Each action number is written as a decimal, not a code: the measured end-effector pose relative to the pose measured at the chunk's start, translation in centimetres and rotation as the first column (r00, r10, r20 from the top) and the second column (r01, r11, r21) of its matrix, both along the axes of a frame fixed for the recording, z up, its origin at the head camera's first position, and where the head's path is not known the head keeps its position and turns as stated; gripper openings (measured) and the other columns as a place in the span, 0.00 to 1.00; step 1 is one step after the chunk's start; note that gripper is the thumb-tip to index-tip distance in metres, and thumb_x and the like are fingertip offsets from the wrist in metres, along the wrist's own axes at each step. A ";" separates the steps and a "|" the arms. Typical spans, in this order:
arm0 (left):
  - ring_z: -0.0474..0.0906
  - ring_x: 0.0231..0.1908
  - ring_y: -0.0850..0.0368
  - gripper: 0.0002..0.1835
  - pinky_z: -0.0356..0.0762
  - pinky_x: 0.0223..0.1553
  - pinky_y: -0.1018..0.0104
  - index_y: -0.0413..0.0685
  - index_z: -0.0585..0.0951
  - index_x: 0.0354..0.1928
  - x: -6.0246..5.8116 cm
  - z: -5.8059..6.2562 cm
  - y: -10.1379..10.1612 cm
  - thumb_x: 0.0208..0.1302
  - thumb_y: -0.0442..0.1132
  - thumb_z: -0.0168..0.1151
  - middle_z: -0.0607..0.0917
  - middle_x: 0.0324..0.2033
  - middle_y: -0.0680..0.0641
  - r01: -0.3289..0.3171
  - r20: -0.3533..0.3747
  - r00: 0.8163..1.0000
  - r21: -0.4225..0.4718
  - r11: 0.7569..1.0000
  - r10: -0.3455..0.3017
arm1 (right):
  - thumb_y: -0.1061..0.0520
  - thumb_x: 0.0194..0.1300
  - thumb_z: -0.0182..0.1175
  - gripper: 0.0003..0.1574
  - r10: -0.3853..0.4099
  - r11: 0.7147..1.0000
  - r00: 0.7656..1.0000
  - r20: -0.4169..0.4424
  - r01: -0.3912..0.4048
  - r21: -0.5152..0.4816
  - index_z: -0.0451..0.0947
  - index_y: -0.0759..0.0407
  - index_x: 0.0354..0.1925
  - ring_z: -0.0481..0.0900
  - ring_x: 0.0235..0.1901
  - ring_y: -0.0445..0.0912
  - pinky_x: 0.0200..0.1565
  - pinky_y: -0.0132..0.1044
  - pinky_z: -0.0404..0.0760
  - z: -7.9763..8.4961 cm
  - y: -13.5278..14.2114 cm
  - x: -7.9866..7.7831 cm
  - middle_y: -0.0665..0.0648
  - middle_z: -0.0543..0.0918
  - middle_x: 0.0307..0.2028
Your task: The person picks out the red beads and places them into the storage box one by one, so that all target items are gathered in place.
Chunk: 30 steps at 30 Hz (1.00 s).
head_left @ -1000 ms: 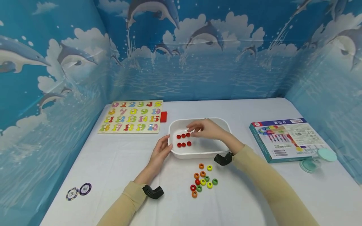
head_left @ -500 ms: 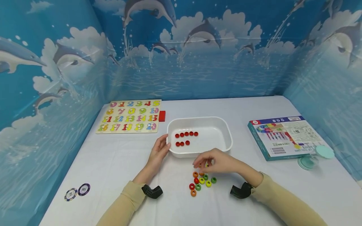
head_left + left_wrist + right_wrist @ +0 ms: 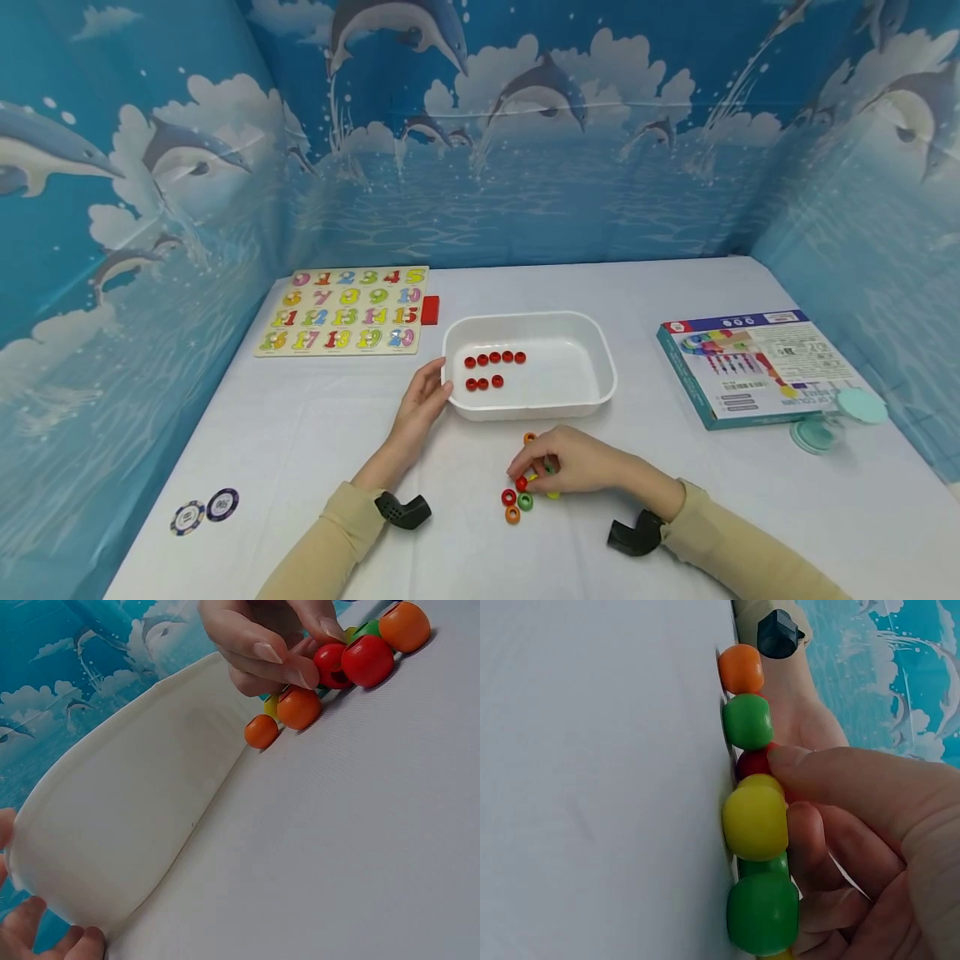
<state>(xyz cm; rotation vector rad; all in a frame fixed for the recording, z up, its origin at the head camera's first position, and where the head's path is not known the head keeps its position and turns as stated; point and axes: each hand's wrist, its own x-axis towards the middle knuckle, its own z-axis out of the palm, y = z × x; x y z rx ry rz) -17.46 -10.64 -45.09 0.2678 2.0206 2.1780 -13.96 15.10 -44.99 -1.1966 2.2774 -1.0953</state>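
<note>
A white tray (image 3: 536, 412) stands mid-table with two rows of red beads (image 3: 495, 357) inside, several in the far row, three in the near one. My left hand (image 3: 415, 408) holds the tray's left end, thumb and fingers at its wall (image 3: 135, 795) in the left wrist view. In front of the tray my right hand (image 3: 577, 461) is over a loose group of orange, yellow, green and red beads. Its thumb and fingertips pinch a red bead (image 3: 521, 483) there; the hand hides part of the group. Another red bead (image 3: 508, 497) and a green bead (image 3: 525, 502) lie just nearer.
A number puzzle board (image 3: 341, 312) lies at the back left, with a red block (image 3: 430, 310) at its right edge. To the right are a flat box (image 3: 765, 367) and a clear jar with a mint lid (image 3: 861, 406). Two round chips (image 3: 222, 505) lie at the front left.
My right hand has left the tray, where the far row has gained red beads. It has come down to the loose beads and moved to a red one. The left hand stays at the tray.
</note>
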 end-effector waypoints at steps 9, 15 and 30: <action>0.52 0.64 0.56 0.28 0.61 0.58 0.63 0.48 0.57 0.65 -0.1 -0.1 -0.1 0.65 0.43 0.50 0.56 0.65 0.48 0.009 -0.003 1.000 0.010 1.000 -0.009 | 0.53 0.51 0.66 0.13 -0.042 0.998 0.997 -0.072 0.045 0.053 0.80 0.43 0.39 0.70 0.23 0.35 0.23 0.25 0.70 0.2 -0.2 0.2 0.38 0.75 0.25; 0.52 0.63 0.57 0.28 0.62 0.57 0.65 0.50 0.57 0.65 0.0 -0.1 -0.1 0.65 0.44 0.51 0.57 0.65 0.50 0.006 0.008 1.000 0.005 1.000 -0.006 | 0.54 0.52 0.65 0.14 -0.060 0.998 0.997 -0.038 0.059 -0.002 0.78 0.45 0.40 0.73 0.27 0.39 0.27 0.27 0.75 1.8 0.2 0.2 0.41 0.78 0.33; 0.53 0.63 0.59 0.27 0.62 0.57 0.66 0.55 0.59 0.64 -0.8 -1.6 -0.2 0.64 0.45 0.52 0.57 0.65 0.53 -0.005 0.016 1.000 0.026 1.000 0.004 | 0.62 0.53 0.63 0.16 -0.186 0.977 0.979 -0.084 0.175 -0.123 0.77 0.55 0.42 0.74 0.33 0.47 0.29 0.33 0.76 7.1 0.5 -6.4 0.54 0.80 0.40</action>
